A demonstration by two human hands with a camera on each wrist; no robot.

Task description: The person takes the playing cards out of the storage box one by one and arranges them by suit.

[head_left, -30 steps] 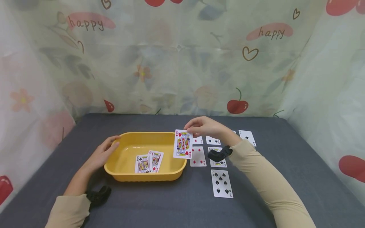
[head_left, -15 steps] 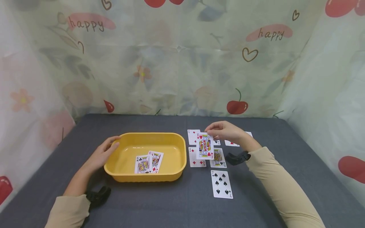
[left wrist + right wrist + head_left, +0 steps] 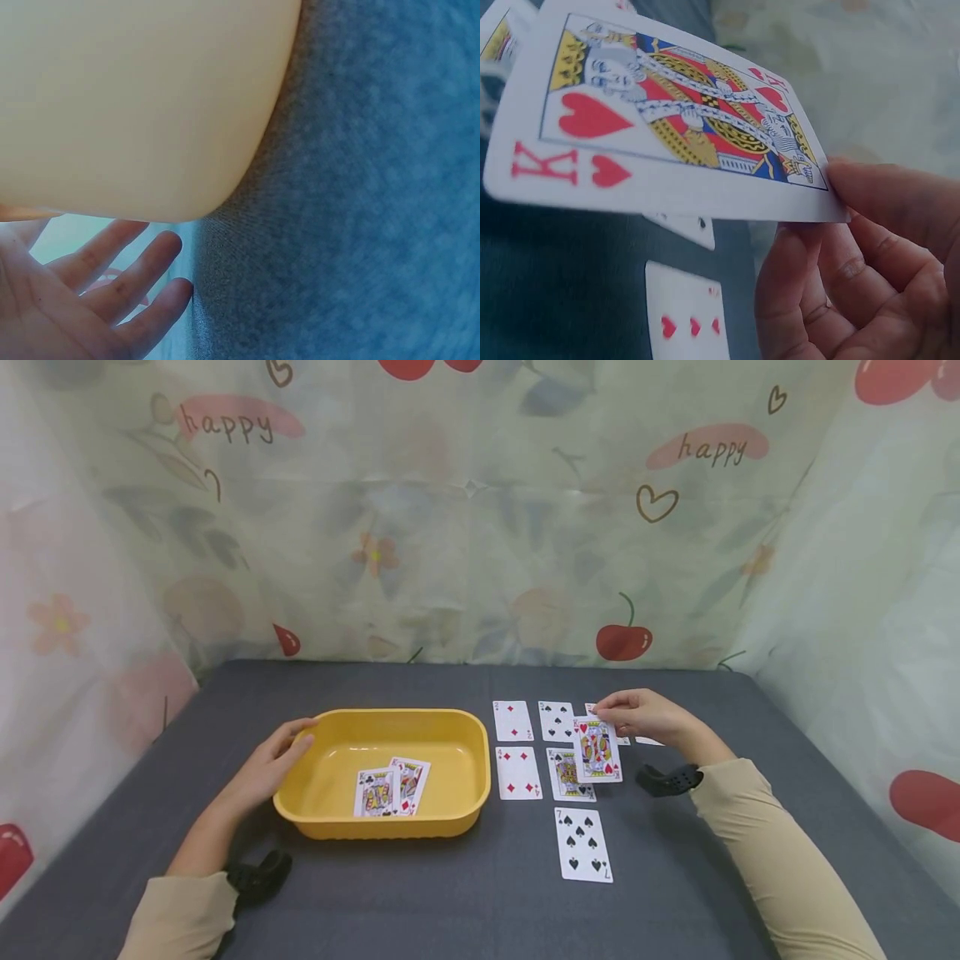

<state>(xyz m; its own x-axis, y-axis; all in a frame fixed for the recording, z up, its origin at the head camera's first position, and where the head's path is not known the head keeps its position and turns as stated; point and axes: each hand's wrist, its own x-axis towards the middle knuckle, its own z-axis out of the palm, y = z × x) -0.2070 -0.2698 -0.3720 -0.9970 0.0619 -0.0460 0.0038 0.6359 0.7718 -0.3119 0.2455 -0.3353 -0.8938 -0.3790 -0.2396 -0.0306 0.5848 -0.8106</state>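
My right hand (image 3: 639, 713) pinches the king of hearts (image 3: 597, 750) by its top edge and holds it just above the dark table, beside a king of spades (image 3: 568, 774) lying flat. The right wrist view shows that king of hearts (image 3: 667, 127) close up, held between thumb and fingers (image 3: 877, 225). My left hand (image 3: 264, 768) rests with straight fingers against the left side of a yellow tray (image 3: 450, 818). In the left wrist view my straight fingers (image 3: 112, 285) lie beside the yellow tray wall (image 3: 135, 105). Two king cards (image 3: 392, 786) lie in the tray.
Cards lie face up right of the tray: a two of diamonds (image 3: 512, 721), a five of spades (image 3: 556, 721), a four of diamonds (image 3: 518, 772) and a seven of spades (image 3: 583, 844). A printed curtain (image 3: 480, 510) closes off the back and sides.
My right hand has carried the king of hearts from over the tray's right rim to the right and down, to the cards by the king of spades. The left hand has stayed put.
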